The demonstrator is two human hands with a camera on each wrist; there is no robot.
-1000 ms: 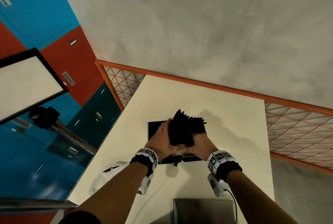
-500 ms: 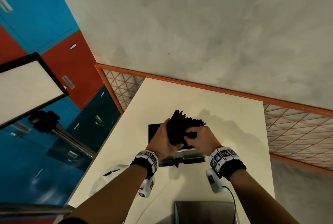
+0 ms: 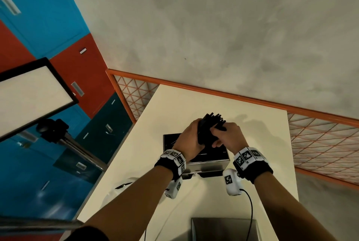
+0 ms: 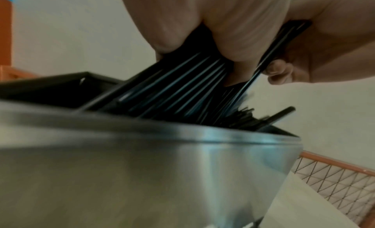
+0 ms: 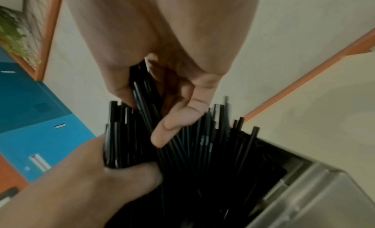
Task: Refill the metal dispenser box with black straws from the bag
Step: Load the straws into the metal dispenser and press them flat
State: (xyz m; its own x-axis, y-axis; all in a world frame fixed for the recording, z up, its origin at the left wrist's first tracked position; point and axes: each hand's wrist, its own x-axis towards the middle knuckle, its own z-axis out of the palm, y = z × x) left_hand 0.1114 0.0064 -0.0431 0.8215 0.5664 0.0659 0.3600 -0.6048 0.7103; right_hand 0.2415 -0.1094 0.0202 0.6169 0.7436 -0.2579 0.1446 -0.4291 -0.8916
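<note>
1. Two hands work one bundle of black straws [image 3: 210, 130] directly above the open metal dispenser box [image 3: 208, 164], which stands on the cream desk [image 3: 258, 163].
2. The left hand [image 3: 189, 139] has its grip wrapped around the left side of the bundle, with the thumb pressing across the straws in the right wrist view.
3. The right hand [image 3: 228, 136] has its grip clamped on a few straws at the upper right of the bundle, pinched between thumb and fingers [image 5: 172, 124].
4. The straws stand tilted and fanned, not lying flat; in the left wrist view their lower ends are already down inside the box, past its steel rim [image 4: 202, 132].
5. By the look of it, the refill is well under way: this load has reached the box but has not been let go or settled.
6. What seems left is to release the bundle, lay the straws level along the box, and tuck in the ends that poke above the rim.
7. A pale shape lies at the near left desk edge behind the left forearm and may be the bag, though it is too hidden to tell; whether more straws remain there cannot be seen.
8. A second grey metal piece [image 3: 223, 229] lies on the desk nearest the person, possibly the box lid, so closing up may also remain.
</note>
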